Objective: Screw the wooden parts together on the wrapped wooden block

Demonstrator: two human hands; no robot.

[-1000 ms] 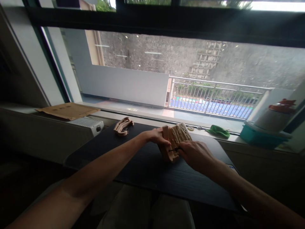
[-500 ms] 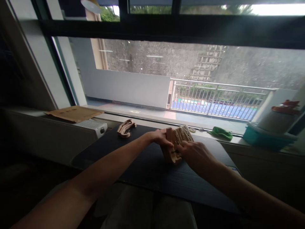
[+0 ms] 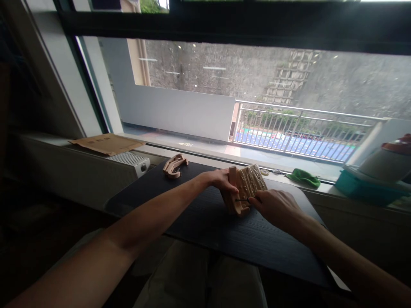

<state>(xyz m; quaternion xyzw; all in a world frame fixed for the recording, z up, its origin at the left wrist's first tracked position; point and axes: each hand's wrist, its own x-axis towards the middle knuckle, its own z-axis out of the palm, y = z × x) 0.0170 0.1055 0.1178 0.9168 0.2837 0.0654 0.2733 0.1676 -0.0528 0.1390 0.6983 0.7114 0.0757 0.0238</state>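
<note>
Tabletop (image 3: 199,231) is near-black, flat, with faint streaked grain. Over its middle: smooth light-brown curved wooden piece (image 3: 233,204), straight upright end at top, hooked foot at bottom, tilted; can't tell if it touches the tabletop. Against its right side, tan slab with a bumpy knobbed face (image 3: 252,182), rough, slightly glossy; join between the two unclear. Left hand (image 3: 223,180) grips the wooden piece from its left side, thumb across the front. Right hand (image 3: 276,206) is closed around thin dark rod-like tool (image 3: 242,199), handle hidden in the fist, tip pointing left at the wood's face; contact too small to confirm. Far-left part of the tabletop holds pale-brown C-shaped wooden piece (image 3: 173,167), rounded, smooth edges. Left of the tabletop, flat tan paper envelope (image 3: 111,143), creased, near white heater with slotted grille (image 3: 130,161). Past the tabletop's far right edge, crumpled soft green cloth (image 3: 302,178) and, farther right, teal plastic box (image 3: 366,188).
</note>
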